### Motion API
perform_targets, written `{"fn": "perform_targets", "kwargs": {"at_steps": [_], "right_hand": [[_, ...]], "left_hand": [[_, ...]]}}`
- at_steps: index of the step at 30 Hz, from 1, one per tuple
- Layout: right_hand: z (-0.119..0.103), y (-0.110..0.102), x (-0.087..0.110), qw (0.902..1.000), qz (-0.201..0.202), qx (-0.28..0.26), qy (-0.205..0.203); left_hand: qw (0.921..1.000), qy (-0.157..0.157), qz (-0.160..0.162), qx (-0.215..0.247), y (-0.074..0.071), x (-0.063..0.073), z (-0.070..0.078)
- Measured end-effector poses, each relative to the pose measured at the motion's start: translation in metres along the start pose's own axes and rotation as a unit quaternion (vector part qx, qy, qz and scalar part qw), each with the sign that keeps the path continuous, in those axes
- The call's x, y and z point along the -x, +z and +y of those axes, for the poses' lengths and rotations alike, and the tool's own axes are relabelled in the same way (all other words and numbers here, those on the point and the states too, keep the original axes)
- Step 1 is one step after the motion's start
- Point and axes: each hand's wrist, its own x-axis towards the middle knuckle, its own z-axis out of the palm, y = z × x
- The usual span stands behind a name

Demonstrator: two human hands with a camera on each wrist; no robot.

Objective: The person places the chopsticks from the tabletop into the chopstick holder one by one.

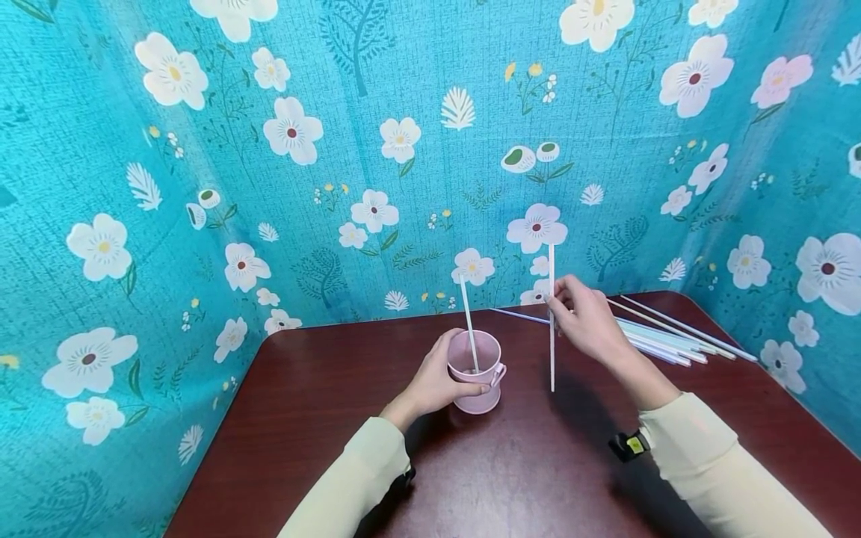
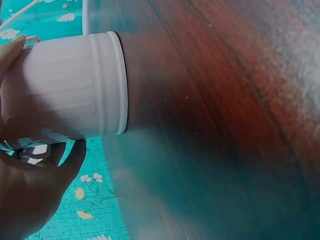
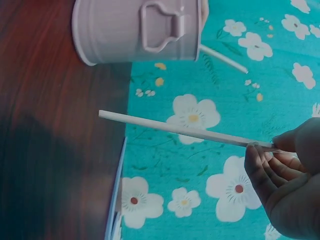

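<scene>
A small pale pink bucket [image 1: 477, 403] with a side handle stands upright on the table. My left hand [image 1: 436, 379] grips it round its left side, thumb across the front; in the left wrist view the fingers also wrap the bucket [image 2: 70, 75]. One thin white stick [image 1: 467, 310] leans inside, its upper end rising well above the rim. To the right, my right hand [image 1: 587, 317] pinches a second white stick [image 1: 552, 359] between thumb and fingertips, held nearly vertical. In the right wrist view this held stick [image 3: 165, 126] points its free end towards the table, apart from the bucket.
Several loose sticks [image 1: 662, 342], white, pale blue and cream, lie in a pile at the table's back right, partly behind my right hand. The dark red-brown table [image 1: 323, 418] is bordered by a turquoise flowered cloth [image 1: 336, 172] at the back and sides.
</scene>
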Motion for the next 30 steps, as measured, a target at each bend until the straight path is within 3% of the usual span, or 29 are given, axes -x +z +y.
{"fn": "perform_targets", "kwargs": {"at_steps": [9, 17, 30], "right_hand": [[-0.027, 0.002, -0.014, 0.9990, 0.019, -0.008, -0.040], [-0.047, 0.003, -0.028, 0.9965, 0.022, -0.046, -0.066], [-0.060, 0.013, -0.034, 0.9926, 0.025, -0.086, -0.082]], "left_hand": [[0.9999, 0.008, -0.001, 0.010, -0.001, -0.001, -0.001], [0.9999, 0.009, 0.001, 0.007, 0.001, -0.001, -0.002], [0.9999, 0.008, 0.000, 0.010, 0.001, 0.000, -0.001]]}}
